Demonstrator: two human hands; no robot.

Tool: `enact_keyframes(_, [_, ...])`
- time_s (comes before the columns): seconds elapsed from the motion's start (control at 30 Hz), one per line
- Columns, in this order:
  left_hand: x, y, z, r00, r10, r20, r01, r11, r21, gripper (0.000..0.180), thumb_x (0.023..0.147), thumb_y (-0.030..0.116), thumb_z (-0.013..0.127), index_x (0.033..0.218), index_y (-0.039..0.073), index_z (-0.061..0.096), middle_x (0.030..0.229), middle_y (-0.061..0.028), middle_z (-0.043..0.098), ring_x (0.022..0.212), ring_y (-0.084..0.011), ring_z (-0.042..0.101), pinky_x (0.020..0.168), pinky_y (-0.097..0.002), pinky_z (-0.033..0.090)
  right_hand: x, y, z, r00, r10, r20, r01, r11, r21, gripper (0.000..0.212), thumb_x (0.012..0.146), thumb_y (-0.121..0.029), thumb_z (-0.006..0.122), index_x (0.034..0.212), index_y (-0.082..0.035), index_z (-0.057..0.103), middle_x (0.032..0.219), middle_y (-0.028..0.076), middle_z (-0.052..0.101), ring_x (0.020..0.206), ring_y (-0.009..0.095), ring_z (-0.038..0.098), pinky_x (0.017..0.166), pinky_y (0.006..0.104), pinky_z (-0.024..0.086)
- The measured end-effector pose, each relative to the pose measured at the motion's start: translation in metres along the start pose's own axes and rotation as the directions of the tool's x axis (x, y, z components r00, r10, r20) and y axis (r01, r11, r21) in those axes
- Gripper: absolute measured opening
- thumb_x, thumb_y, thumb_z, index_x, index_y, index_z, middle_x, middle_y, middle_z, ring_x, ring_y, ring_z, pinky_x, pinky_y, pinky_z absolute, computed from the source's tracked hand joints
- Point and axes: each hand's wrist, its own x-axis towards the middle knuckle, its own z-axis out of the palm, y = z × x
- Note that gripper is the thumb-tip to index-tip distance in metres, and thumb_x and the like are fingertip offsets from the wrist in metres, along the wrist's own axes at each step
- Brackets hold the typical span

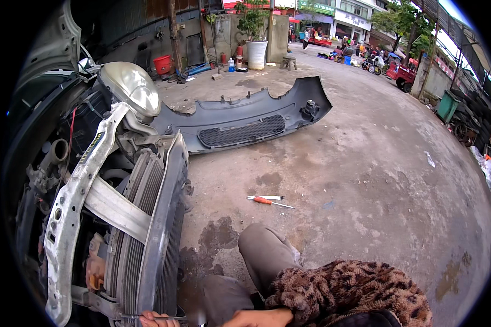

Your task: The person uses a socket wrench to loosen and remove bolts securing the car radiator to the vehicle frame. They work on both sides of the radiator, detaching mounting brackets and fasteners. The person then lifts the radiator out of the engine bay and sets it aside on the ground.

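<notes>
My left hand is at the lower edge, by the bottom of the car's exposed front end. Its fingers are closed round a slim metal rod that points left toward the radiator. My right hand comes in from a leopard-print sleeve, just right of a blurred shiny metal piece. The frame cuts off its fingers, so its grip is hidden. Above the radiator runs a worn silver crossbar, with a cloudy headlight at its far end.
A removed dark bumper lies on the concrete beyond the car. An orange-handled screwdriver and a white tool rest on the ground ahead of my knee. Farther back stand a red bucket and a white planter.
</notes>
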Motion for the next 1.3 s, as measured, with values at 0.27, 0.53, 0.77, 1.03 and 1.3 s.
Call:
enact_keyframes(0.27, [-0.007, -0.002, 0.005, 0.996, -0.009, -0.083, 0.001, 0.996, -0.092, 0.030, 0.102, 0.030, 0.046, 0.082, 0.008, 0.046, 0.053, 0.0052, 0.022, 0.042, -0.0053, 0.020, 0.038, -0.0229, 0.019, -0.013, 0.052, -0.043, 0.893, 0.371, -0.256, -0.214, 0.850, 0.482, 0.049, 0.095, -0.008, 0.042, 0.143, -0.002, 0.039, 0.072, 0.002, 0.053, 0.057, 0.008, 0.047, 0.053, 0.0221, 0.041])
enact_keyframes(0.53, [-0.002, -0.004, 0.009, 0.992, 0.069, -0.105, -0.076, 0.995, -0.067, 0.033, 0.103, 0.032, 0.044, 0.078, 0.010, 0.044, 0.052, 0.0071, 0.018, 0.041, -0.0050, 0.014, 0.037, -0.0228, 0.015, -0.012, 0.045, -0.001, 0.932, 0.308, 0.192, -0.356, 0.880, 0.315, 0.047, 0.091, -0.003, 0.045, 0.137, -0.005, 0.049, 0.069, -0.001, 0.052, 0.059, 0.008, 0.046, 0.055, 0.0234, 0.040])
enact_keyframes(0.77, [-0.001, -0.007, 0.004, 0.988, 0.087, -0.127, -0.086, 0.996, 0.007, 0.033, 0.102, 0.032, 0.045, 0.078, 0.009, 0.046, 0.051, 0.0053, 0.022, 0.041, -0.0052, 0.018, 0.036, -0.0218, 0.016, 0.001, 0.035, -0.015, 0.995, -0.102, 0.010, 0.102, 0.994, -0.029, 0.050, 0.091, -0.006, 0.043, 0.141, -0.006, 0.043, 0.064, -0.002, 0.048, 0.053, 0.005, 0.042, 0.047, 0.0207, 0.034])
enact_keyframes(1.03, [-0.003, -0.014, 0.010, 0.983, 0.117, -0.143, -0.130, 0.988, -0.082, 0.037, 0.101, 0.037, 0.046, 0.077, 0.009, 0.049, 0.051, 0.0034, 0.025, 0.041, -0.0071, 0.020, 0.037, -0.0226, 0.019, -0.003, 0.042, -0.032, 0.875, 0.348, -0.335, -0.083, 0.791, 0.606, 0.052, 0.096, -0.010, 0.042, 0.147, -0.005, 0.031, 0.068, 0.001, 0.045, 0.048, 0.005, 0.035, 0.042, 0.0190, 0.029])
enact_keyframes(1.3, [-0.003, -0.005, 0.031, 0.964, 0.153, -0.218, -0.156, 0.988, 0.000, 0.040, 0.102, 0.036, 0.044, 0.070, 0.011, 0.039, 0.053, 0.0050, 0.020, 0.043, -0.0067, 0.019, 0.038, -0.0229, 0.018, -0.040, 0.088, 0.003, 0.766, 0.643, 0.003, -0.642, 0.766, 0.032, 0.051, 0.088, -0.001, 0.046, 0.139, -0.002, 0.045, 0.093, 0.007, 0.066, 0.079, 0.012, 0.055, 0.070, 0.0268, 0.047])
